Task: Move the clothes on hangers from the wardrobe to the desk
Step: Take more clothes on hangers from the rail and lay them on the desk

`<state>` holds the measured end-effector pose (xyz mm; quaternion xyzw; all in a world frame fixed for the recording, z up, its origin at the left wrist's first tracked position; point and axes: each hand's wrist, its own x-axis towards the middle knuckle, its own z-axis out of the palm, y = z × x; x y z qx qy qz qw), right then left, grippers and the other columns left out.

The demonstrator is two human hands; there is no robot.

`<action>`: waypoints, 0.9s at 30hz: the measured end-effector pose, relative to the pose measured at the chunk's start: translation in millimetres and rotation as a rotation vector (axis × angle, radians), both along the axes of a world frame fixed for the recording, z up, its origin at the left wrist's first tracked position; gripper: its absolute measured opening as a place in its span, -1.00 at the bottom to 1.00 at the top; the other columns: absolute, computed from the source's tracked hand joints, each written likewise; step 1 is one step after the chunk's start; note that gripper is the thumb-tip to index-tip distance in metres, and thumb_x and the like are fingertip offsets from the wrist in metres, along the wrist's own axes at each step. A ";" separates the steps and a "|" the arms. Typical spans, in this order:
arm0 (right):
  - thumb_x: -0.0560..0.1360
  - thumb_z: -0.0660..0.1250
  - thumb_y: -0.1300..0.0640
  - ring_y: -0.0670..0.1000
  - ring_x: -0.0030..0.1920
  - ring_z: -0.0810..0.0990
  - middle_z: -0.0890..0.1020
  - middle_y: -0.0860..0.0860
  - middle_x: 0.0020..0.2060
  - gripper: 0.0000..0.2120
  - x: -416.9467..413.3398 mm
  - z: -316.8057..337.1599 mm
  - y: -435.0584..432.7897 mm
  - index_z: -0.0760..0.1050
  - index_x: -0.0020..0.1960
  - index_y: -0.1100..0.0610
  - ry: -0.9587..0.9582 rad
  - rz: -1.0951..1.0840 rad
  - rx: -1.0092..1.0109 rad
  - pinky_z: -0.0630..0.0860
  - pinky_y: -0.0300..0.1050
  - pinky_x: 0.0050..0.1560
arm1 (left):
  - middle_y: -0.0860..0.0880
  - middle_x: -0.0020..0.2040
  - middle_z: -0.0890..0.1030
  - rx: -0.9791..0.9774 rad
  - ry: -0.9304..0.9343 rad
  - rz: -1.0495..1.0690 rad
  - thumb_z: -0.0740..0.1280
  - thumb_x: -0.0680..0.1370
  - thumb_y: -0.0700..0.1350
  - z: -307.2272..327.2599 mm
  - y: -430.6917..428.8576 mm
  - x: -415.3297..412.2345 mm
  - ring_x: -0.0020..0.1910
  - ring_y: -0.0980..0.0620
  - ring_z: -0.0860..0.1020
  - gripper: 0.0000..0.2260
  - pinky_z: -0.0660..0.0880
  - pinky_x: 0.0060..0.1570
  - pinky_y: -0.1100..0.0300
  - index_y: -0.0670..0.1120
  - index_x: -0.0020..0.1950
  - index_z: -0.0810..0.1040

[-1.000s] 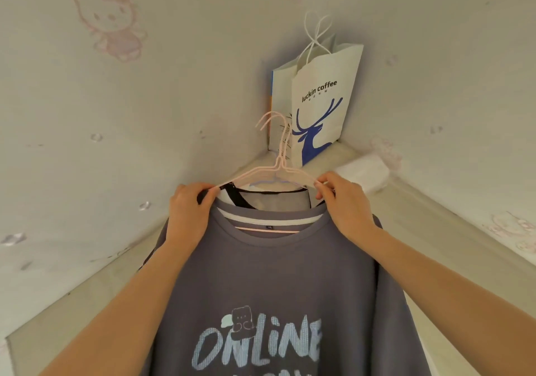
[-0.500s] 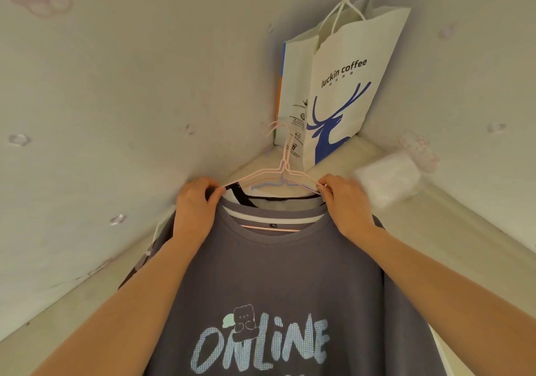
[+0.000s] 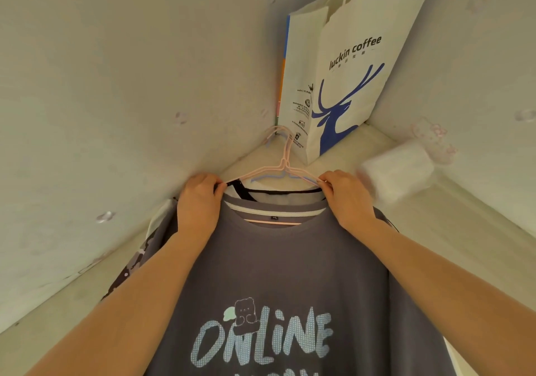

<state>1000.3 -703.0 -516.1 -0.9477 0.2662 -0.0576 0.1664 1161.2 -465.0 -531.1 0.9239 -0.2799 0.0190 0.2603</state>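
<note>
A grey T-shirt [image 3: 290, 274] printed with "ONLINE" hangs at the front of a bunch of clothes on thin pink and blue wire hangers [image 3: 285, 167]. My left hand [image 3: 200, 201] grips the left shoulder of the hangers and clothes. My right hand [image 3: 348, 199] pinches the right shoulder end of the hangers. Behind the grey shirt show a white neckline and a black strap. A patterned dark garment [image 3: 130, 268] peeks out at the left. The hanger hooks point toward the desk corner.
A white paper bag [image 3: 348, 65] with a blue deer and "luckin coffee" stands in the corner where two pale walls meet. A white tissue pack [image 3: 397, 170] lies to the right of it on the pale desk surface [image 3: 478, 245].
The view has closed in on the corner: the paper bag and tissue pack appear larger and nearer. Both hands keep the same hold on the hangers, which have moved toward the corner.
</note>
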 end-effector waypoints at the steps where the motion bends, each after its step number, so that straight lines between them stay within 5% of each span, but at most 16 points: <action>1: 0.61 0.19 0.10 0.09 -0.11 0.50 0.61 0.10 -0.11 -0.78 0.1 -1.6 0.4 0.58 0.07 0.16 -0.002 0.009 -0.016 0.45 -0.02 -0.19 | -0.15 -0.15 0.59 0.022 -0.021 0.001 0.32 0.56 -0.17 -2.3 -0.3 -0.7 -0.09 -0.14 0.50 -0.88 0.49 -0.11 -0.04 -0.20 -0.10 0.60; 11: 0.59 0.21 0.16 0.15 -0.10 0.48 0.54 0.14 -0.05 -0.80 -5.6 -2.1 7.0 0.57 0.09 0.21 0.044 0.071 -0.169 0.45 0.02 -0.21 | -0.20 -0.11 0.56 0.143 0.014 0.038 0.27 0.58 -0.18 -3.4 -7.6 -2.9 -0.06 -0.19 0.49 -0.84 0.51 -0.14 -0.10 -0.25 -0.08 0.58; 19: 0.62 0.10 0.07 0.18 0.24 0.43 0.43 0.16 0.30 -0.56 -25.6 24.9 23.4 0.20 0.46 0.19 0.225 0.012 -0.056 0.39 0.07 0.22 | -0.20 0.18 0.52 0.251 0.084 -0.038 0.23 0.58 -0.15 12.5 2.0 -21.2 0.15 -0.21 0.47 -0.71 0.41 0.18 -0.08 -0.19 0.28 0.48; 27: 0.61 0.10 0.05 0.16 0.51 0.09 0.17 0.14 0.51 -0.45 -84.8 35.0 72.5 0.05 0.52 0.20 0.281 0.041 -0.048 0.08 0.15 0.48 | -0.15 0.42 0.39 0.278 0.033 -0.188 0.26 0.58 -0.13 21.4 41.9 -96.4 0.43 -0.18 0.30 -0.59 0.24 0.41 -0.09 -0.18 0.42 0.39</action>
